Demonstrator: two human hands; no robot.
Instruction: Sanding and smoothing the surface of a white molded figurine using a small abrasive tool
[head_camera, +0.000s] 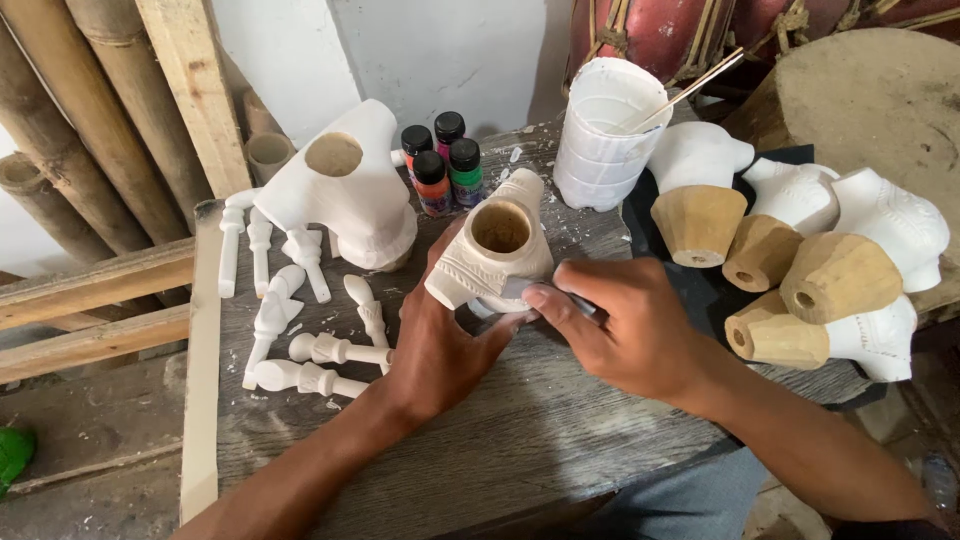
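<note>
At the middle of the wooden table (500, 440), the left hand (440, 345) grips a white carved piece (490, 260) while the right hand (625, 330) pinches a brush (570, 298) against its near side. It already looks mostly white. Finished-looking white pieces (890, 225) lie to the right, paint bottles (445, 160) stand far behind.

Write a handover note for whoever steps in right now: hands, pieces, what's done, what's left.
Left hand: grips a white-coated carved wooden piece, hollow end up, over the table.
Right hand: holds a thin tool against the piece's lower side; its tip is hidden.
Around: white spindles and a bigger white piece at left, paint bottles behind, white cup with a stick, part-coated pieces at right.
Done: white coat on this piece.
Left: bare wood on the pieces at right.
</note>
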